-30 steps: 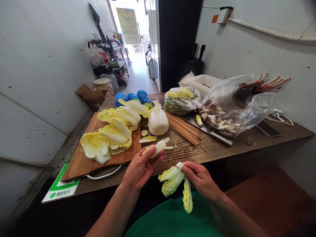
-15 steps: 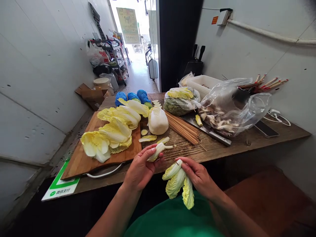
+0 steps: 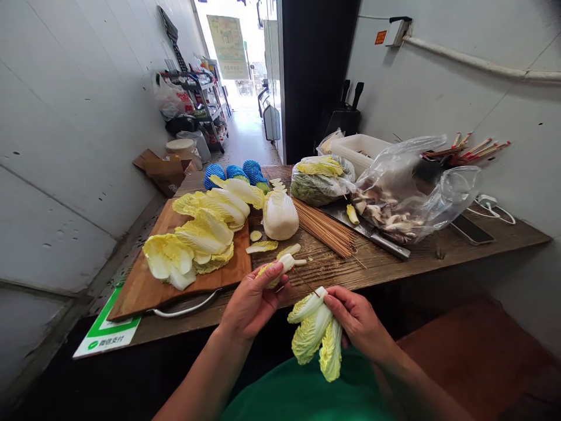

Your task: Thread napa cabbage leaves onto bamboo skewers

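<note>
Bare forearms (image 3: 202, 374) converge from the near side — left hand (image 3: 254, 299) half-upturned, fingers (image 3: 284, 287) curled; right hand (image 3: 357, 320) pinching, slightly nearer.

Small yellow-white cabbage leaf (image 3: 287, 262) is partly hidden by left hand (image 3: 253, 298). Thin brown wooden skewer (image 3: 305, 281): lower end is hidden at right hand (image 3: 357, 321); whether tip enters leaf, cannot tell. Green cloth garment (image 3: 307, 392) is cut off by bottom edge.

The far doorway (image 3: 256, 35) is washed out by strong daylight, and the floor (image 3: 245, 131) before it is covered with glare. Under the table (image 3: 425, 255), deep shadow is seen. Towards the edges, the walls (image 3: 65, 117) are stretched.
</note>
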Tool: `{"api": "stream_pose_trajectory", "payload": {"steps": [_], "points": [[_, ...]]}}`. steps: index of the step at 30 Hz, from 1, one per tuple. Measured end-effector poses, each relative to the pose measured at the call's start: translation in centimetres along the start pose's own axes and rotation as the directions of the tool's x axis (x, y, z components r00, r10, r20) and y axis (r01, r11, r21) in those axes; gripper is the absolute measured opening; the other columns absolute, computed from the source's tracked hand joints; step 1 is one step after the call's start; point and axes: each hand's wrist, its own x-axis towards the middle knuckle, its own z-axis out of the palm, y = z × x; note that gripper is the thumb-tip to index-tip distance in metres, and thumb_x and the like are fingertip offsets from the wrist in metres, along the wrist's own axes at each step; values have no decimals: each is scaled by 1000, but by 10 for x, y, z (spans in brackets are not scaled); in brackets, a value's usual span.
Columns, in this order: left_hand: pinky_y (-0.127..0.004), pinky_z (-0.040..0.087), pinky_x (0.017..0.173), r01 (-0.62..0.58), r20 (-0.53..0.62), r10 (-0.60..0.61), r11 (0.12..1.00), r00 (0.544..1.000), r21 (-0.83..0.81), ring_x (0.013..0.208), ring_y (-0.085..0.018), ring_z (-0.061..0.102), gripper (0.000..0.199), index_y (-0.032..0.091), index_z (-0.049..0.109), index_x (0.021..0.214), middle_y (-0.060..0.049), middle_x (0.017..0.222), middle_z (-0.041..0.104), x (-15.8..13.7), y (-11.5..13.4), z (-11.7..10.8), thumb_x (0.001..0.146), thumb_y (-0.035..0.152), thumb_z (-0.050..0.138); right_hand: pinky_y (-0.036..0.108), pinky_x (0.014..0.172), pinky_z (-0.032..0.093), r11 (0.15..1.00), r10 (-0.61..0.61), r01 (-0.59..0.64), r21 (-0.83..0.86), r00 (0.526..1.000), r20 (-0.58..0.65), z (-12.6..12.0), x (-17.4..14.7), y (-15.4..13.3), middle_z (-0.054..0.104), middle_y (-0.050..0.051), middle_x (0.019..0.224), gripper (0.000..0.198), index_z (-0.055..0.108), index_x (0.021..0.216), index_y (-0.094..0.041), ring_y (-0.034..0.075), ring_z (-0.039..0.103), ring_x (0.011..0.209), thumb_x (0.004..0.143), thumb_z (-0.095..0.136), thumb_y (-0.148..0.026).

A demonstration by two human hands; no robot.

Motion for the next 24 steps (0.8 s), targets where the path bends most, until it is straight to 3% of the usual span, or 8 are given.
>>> {"api": "stream_pose_trajectory", "payload": {"steps": [24], "points": [[-18, 52, 55, 35, 19, -34, 999, 999, -37, 58, -7, 57, 6, 7, 66, 77, -4, 73, 64, -1, 1, 5, 73, 4, 65, 16, 31, 29, 999, 7, -6, 33, 1000, -29, -1, -4, -4, 46, -6, 54, 36, 56, 82, -15, 3, 36, 35, 86, 47, -50]]}}
